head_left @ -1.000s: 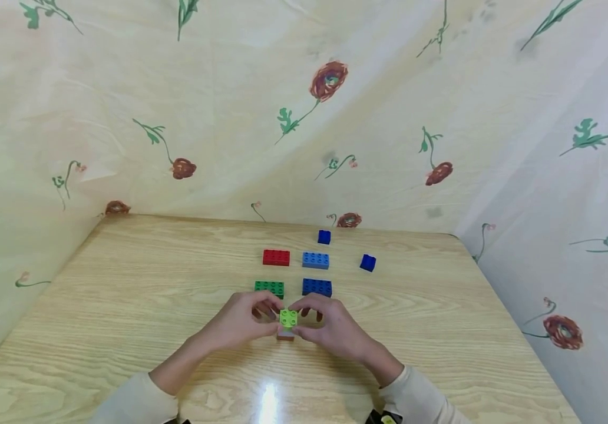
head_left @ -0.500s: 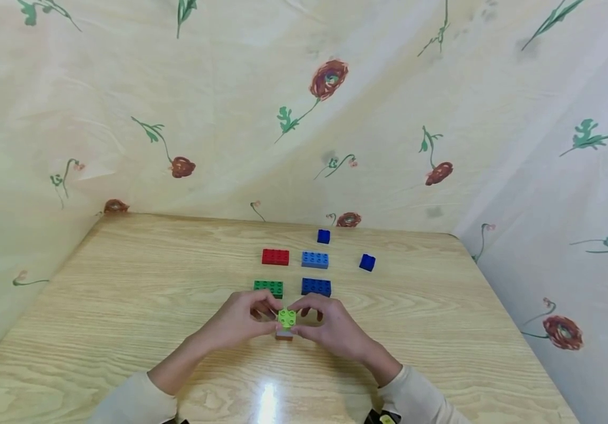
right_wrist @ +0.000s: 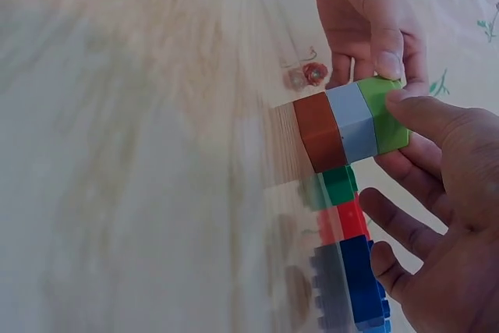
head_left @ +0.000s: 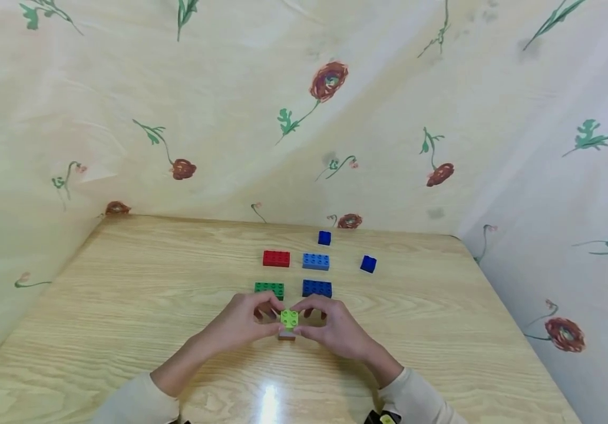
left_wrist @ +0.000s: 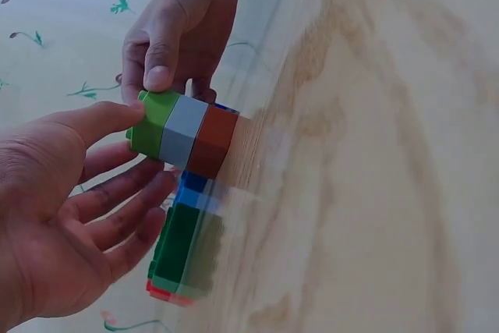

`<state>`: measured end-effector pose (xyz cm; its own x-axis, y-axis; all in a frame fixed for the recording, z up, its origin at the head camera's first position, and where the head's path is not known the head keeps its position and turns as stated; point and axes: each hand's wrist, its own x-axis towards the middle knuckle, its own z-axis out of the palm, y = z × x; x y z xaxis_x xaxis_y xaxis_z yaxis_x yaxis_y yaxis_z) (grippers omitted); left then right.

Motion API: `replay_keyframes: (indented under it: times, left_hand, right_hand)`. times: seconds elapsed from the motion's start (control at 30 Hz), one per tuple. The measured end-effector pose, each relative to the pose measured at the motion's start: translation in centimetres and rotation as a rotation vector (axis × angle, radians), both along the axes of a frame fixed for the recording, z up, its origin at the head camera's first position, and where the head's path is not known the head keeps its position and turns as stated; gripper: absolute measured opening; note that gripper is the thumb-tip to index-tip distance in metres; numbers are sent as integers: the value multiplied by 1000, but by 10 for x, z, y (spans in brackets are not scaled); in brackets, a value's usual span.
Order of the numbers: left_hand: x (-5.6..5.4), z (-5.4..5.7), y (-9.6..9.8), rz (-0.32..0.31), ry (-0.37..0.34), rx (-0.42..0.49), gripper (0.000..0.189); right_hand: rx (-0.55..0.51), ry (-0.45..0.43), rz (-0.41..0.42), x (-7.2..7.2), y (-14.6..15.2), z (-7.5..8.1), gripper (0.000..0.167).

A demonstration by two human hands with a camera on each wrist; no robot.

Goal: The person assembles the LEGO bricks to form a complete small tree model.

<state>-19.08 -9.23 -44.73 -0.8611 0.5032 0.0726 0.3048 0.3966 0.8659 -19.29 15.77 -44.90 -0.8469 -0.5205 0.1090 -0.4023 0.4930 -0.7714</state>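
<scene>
Cream sleeves come in from this side of a small brick stack (right_wrist: 347, 126), the left sleeve (head_left: 136, 401) to the stack's left and the right sleeve (head_left: 415, 393) to its right, where a black object with a yellow patch (head_left: 383, 418) shows at the wrist. A white glare lies on the pale wooden tabletop (head_left: 161, 282) between the stack and the person. From the stack's left the left hand (head_left: 243, 322) pinches the top piece with thumb and forefinger, its other fingers fanned loosely apart; from the stack's right the right hand (head_left: 336, 327) pinches that same piece in much the same way. What they hold is a lime-green brick (head_left: 289, 318), four studs up, forming the top of the stack; under it sits a pale grey-blue brick (left_wrist: 184, 132), and lowest comes a brown brick (left_wrist: 214, 142), down at the wood. Just beyond the stack, slightly to its left, lies a green brick (head_left: 269, 288), and to its right a dark blue brick (head_left: 317, 288), the right hand close in front. Farther past the stack are a red brick (head_left: 276, 258), a little left of it, and a lighter blue brick (head_left: 316, 261), a little right; well off to the stack's right rests a small blue brick (head_left: 368, 264). Farthest from the stack among the pieces is another small blue brick (head_left: 324, 238), and behind that hangs a cream cloth (head_left: 230, 106) printed with red-brown flowers.
</scene>
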Motion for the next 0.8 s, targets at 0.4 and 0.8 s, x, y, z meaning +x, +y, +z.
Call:
replay_keyframes:
  times: [0.4,0.8]
  left_hand:
    - [-32,14,-5,105,166,-137,36]
    - [-55,-2,-2,132,85,-254,42]
  right_hand:
    - [36,27,2,-3,5,5,29]
    - [35,3,2,-2,4,3,29]
